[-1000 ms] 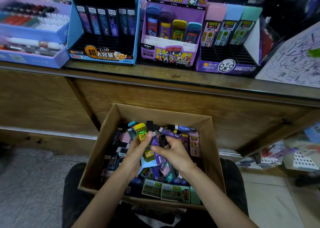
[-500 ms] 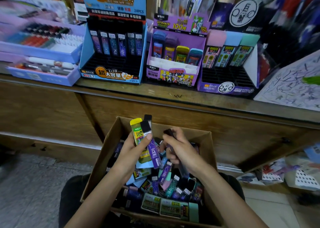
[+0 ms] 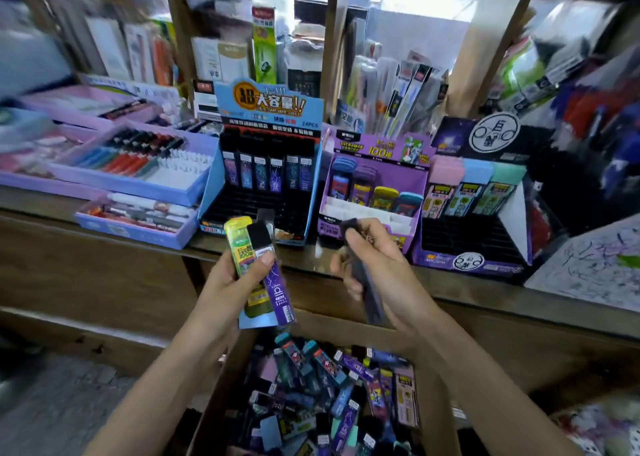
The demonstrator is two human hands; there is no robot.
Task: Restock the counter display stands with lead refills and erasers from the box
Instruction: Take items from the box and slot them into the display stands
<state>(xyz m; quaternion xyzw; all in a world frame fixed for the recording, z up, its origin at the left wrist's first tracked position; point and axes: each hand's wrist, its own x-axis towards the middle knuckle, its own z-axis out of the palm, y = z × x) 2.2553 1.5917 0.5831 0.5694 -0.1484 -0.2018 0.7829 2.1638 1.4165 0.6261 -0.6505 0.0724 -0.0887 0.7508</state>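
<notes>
Left of centre, the left hand (image 3: 239,282) clamps a yellow-capped refill case (image 3: 242,247) and a purple lead refill case (image 3: 277,289), thumb across their fronts, before the blue display stand (image 3: 211,178) on the table (image 3: 485,292). Right of centre, the right hand (image 3: 377,268) closes its grip around a dark refill case (image 3: 370,296), which sticks out below the fingers. The box (image 3: 214,403) of refills sits at bottom centre.

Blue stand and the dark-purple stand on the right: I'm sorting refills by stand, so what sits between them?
In the head view, the purple stand sits between the blue stand and the dark-purple stand, holding four coloured-cap cases.
</notes>
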